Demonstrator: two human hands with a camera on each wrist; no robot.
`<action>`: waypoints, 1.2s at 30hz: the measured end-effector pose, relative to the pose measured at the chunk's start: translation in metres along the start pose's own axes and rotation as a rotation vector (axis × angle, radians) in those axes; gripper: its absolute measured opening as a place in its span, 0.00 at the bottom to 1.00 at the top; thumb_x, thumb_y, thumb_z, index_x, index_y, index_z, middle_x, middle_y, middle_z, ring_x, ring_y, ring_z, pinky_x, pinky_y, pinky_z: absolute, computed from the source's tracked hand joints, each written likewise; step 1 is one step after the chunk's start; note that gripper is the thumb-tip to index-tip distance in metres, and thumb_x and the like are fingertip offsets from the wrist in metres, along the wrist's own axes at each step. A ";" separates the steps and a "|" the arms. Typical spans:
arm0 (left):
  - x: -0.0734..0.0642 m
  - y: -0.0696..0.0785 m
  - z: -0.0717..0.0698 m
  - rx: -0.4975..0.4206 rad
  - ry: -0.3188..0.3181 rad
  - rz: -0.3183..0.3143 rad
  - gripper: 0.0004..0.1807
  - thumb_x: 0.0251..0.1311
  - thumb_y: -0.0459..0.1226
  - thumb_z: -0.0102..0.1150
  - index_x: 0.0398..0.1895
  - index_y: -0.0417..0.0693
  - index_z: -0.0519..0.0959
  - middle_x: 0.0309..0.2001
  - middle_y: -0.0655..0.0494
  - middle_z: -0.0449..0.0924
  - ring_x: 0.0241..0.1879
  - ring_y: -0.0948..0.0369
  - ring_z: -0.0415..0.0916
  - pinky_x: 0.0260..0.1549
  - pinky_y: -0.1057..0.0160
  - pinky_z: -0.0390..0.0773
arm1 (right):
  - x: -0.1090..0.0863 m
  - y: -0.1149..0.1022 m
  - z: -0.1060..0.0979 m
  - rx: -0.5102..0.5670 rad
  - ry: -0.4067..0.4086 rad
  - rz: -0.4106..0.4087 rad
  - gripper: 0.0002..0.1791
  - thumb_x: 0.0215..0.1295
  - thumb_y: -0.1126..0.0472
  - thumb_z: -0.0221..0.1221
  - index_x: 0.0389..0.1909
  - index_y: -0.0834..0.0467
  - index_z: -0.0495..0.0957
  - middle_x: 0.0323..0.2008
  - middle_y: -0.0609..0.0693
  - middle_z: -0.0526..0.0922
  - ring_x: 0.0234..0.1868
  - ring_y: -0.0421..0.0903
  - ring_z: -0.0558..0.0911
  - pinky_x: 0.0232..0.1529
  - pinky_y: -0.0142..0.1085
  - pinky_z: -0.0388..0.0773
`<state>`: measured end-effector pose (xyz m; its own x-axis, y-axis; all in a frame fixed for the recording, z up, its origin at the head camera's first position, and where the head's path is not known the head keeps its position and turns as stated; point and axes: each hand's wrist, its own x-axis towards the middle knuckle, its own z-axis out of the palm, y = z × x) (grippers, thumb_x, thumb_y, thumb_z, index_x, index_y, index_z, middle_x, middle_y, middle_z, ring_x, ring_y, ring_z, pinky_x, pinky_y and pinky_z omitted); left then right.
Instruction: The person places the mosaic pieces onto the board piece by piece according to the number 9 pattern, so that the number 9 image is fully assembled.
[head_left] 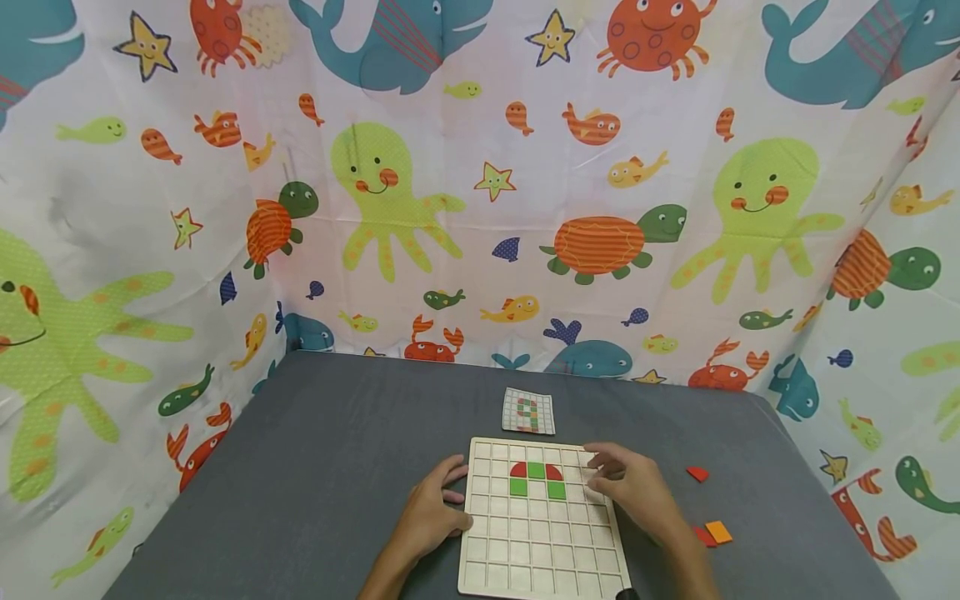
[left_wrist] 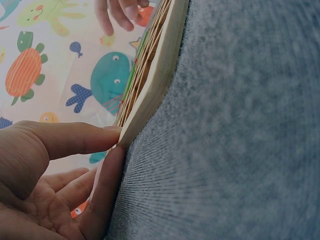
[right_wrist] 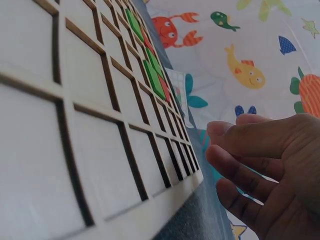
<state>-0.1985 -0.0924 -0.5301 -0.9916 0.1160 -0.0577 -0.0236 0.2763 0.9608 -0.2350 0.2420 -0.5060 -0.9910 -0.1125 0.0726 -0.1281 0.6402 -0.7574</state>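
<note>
A pale wooden grid board [head_left: 543, 533] lies on the grey table. Towards its far side sit two red quarter-round pieces and several green squares, one of them a green square [head_left: 536, 471] between the red ones. My left hand [head_left: 429, 510] is at the board's left edge; in the left wrist view thumb and a finger [left_wrist: 107, 170] pinch that edge. Over the board's right edge hovers my right hand [head_left: 633, 487], fingers loosely bent. Nothing shows between its fingers and thumb in the right wrist view, where the hand [right_wrist: 270, 170] is beside the board.
Behind the board lies a small pattern card [head_left: 528, 412] with a coloured grid. To the right are a red piece [head_left: 698, 474], and an orange square [head_left: 718, 532] overlapping another red piece [head_left: 704, 537]. A cloth [head_left: 450, 208] printed with sea animals surrounds the table.
</note>
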 end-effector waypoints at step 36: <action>0.000 0.001 0.000 -0.011 0.003 0.003 0.54 0.37 0.20 0.70 0.78 0.41 0.67 0.71 0.42 0.77 0.50 0.52 0.80 0.27 0.55 0.86 | -0.016 0.057 -0.060 -0.056 0.166 0.146 0.38 0.64 0.66 0.73 0.74 0.63 0.71 0.57 0.66 0.85 0.54 0.62 0.86 0.49 0.48 0.87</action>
<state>-0.1981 -0.0918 -0.5297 -0.9920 0.1139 -0.0543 -0.0222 0.2659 0.9637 -0.2291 0.3260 -0.5118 -0.9913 0.1082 0.0743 0.0196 0.6821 -0.7310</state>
